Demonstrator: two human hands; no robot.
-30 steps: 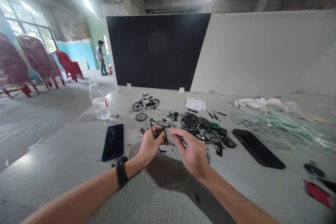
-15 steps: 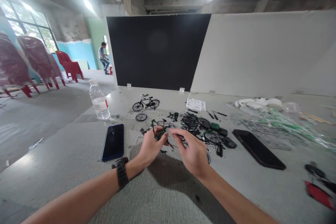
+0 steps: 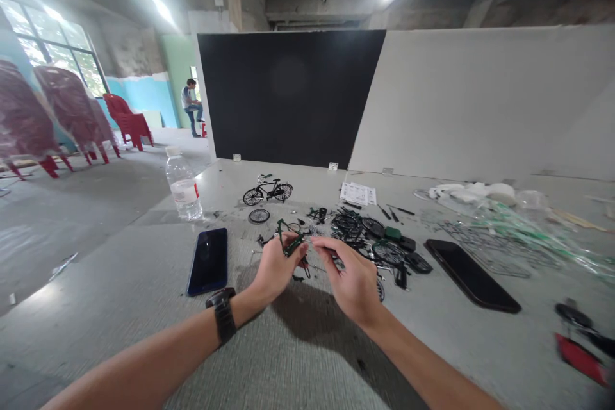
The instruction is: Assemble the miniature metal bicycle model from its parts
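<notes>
My left hand (image 3: 276, 268) is closed round a small green model bicycle frame (image 3: 284, 235), held just above the grey table (image 3: 144, 295). A black watch sits on that wrist. My right hand (image 3: 353, 280) is pinched on a thin metal part I cannot make out, its fingertips meeting the frame. Behind my hands lies a scatter of small black and green bicycle parts and wheels (image 3: 372, 240). A loose wheel (image 3: 259, 216) and a finished black model bicycle (image 3: 268, 191) stand further back.
A blue phone (image 3: 208, 260) lies left of my hands, a black phone (image 3: 471, 275) to the right. A water bottle (image 3: 183, 183), an instruction sheet (image 3: 358, 193) and clear plastic packaging (image 3: 500, 214) sit behind. Red tools (image 3: 581, 339) lie far right. A person (image 3: 189, 106) is near red chairs (image 3: 125, 120).
My hands have stayed together on the frame, shifting slightly. The distant person has moved from standing to a bent or seated posture.
</notes>
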